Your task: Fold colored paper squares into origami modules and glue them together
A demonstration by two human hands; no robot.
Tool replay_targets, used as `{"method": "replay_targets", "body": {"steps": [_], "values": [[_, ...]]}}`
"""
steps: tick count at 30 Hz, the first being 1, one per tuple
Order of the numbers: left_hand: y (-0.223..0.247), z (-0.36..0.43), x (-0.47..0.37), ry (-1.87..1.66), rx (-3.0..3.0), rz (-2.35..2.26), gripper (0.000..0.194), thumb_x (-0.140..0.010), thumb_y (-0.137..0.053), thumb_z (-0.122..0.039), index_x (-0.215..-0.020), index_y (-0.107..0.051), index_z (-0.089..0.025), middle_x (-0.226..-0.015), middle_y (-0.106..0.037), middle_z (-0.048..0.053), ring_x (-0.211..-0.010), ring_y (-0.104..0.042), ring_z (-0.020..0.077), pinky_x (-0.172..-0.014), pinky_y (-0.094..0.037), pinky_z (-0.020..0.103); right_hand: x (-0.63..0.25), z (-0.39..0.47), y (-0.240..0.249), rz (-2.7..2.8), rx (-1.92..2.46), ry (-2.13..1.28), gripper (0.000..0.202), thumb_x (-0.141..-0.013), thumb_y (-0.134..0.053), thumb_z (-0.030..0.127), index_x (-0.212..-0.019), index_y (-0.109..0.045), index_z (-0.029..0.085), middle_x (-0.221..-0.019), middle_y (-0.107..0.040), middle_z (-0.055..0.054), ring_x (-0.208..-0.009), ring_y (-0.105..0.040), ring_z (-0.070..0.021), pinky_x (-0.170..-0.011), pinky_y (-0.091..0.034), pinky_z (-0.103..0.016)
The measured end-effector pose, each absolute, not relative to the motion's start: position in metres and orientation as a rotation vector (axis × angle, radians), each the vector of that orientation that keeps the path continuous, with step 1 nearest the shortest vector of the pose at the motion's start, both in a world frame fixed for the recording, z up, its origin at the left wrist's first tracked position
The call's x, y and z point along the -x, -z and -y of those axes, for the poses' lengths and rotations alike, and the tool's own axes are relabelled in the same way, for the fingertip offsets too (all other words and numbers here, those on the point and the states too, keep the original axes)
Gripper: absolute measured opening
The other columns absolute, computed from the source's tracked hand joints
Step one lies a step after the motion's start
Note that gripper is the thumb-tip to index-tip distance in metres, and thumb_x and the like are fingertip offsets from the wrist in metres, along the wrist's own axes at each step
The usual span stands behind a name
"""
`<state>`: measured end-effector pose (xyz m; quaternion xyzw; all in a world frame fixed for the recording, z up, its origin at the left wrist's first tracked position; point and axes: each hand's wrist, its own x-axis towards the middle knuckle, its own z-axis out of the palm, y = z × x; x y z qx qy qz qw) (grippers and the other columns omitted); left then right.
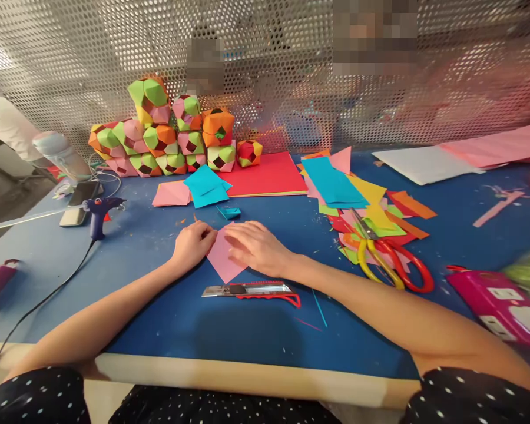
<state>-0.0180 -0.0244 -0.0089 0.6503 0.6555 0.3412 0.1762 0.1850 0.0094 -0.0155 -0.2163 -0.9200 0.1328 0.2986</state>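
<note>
A pink paper square (pixel 226 262) lies turned cornerwise on the blue table. My left hand (pixel 194 244) is at its left corner with the fingers curled together on the paper's edge. Across the right part of the paper rests my right hand (pixel 258 247), its fingers extended and lying flat. Just below the paper is a box cutter (pixel 251 290) with a red handle edge, its blade end to the left. A small folded blue piece (pixel 229 212) sits just beyond the hands. Behind it are blue sheets (pixel 207 185) and pink sheets (pixel 172 193).
Folded paper balls (pixel 159 138) are stacked at the back left. A glue gun (pixel 98 215), phone (pixel 80 203) and bottle (pixel 62 154) stand or lie left. Scissors (pixel 382 253) lie on coloured scraps at right, near a magenta power strip (pixel 503 303). Red sheets (pixel 269 174) lie behind.
</note>
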Motion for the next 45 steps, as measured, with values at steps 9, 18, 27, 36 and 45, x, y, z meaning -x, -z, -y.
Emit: {"method": "replay_targets", "body": {"steps": [9, 18, 27, 36, 45], "values": [[0.005, 0.030, 0.015, -0.975, -1.867, -1.787, 0.026, -0.084, -0.048, -0.034, -0.067, -0.058, -0.017, -0.065, -0.060, 0.001, -0.062, -0.054, 0.0142, -0.056, -0.039, 0.025, -0.191, -0.028, 0.021, 2.297, 0.913, -0.273, 0.032, -0.082, -0.059, 0.038, -0.104, -0.062, 0.015, -0.119, -0.061, -0.012, -0.114, -0.052, -0.0287, -0.094, -0.038, -0.046], [0.009, 0.026, 0.015, -0.765, -2.138, -1.670, 0.012, -0.081, -0.054, -0.025, -0.080, -0.064, -0.019, -0.077, -0.063, 0.003, -0.075, -0.057, 0.0171, -0.069, -0.040, 0.030, -0.193, -0.028, 0.017, 2.059, 0.775, -0.361, 0.006, -0.084, -0.057, 0.023, -0.078, -0.060, 0.021, -0.088, -0.068, -0.004, -0.087, -0.060, -0.0191, -0.082, -0.042, -0.037], [0.007, 0.013, 0.027, -0.668, -2.409, -1.494, 0.012, -0.083, -0.051, -0.022, -0.078, -0.061, -0.018, -0.085, -0.061, 0.004, -0.082, -0.055, 0.0174, -0.075, -0.040, 0.031, -0.199, -0.012, 0.010, 2.327, 0.341, -0.209, 0.012, -0.085, -0.054, 0.016, -0.092, -0.062, 0.022, -0.095, -0.069, -0.003, -0.090, -0.059, -0.0172, -0.079, -0.042, -0.036], [0.010, -0.004, 0.040, -0.625, -2.496, -1.297, 0.020, -0.087, -0.045, -0.023, -0.086, -0.063, -0.016, -0.090, -0.060, 0.007, -0.088, -0.055, 0.0189, -0.082, -0.042, 0.034, -0.201, -0.015, 0.019, 2.544, 0.305, -0.216, 0.018, -0.088, -0.049, 0.015, -0.096, -0.064, 0.021, -0.101, -0.069, -0.004, -0.092, -0.059, -0.0168, -0.082, -0.042, -0.036], [0.005, -0.007, 0.050, -0.636, -2.321, -1.130, 0.015, -0.082, -0.055, -0.024, -0.085, -0.069, -0.020, -0.093, -0.058, 0.006, -0.093, -0.055, 0.0175, -0.090, -0.041, 0.032, -0.205, -0.008, 0.005, 2.679, 0.259, -0.245, 0.020, -0.088, -0.047, 0.014, -0.093, -0.066, 0.020, -0.098, -0.070, -0.004, -0.091, -0.060, -0.0177, -0.078, -0.043, -0.035]]}}
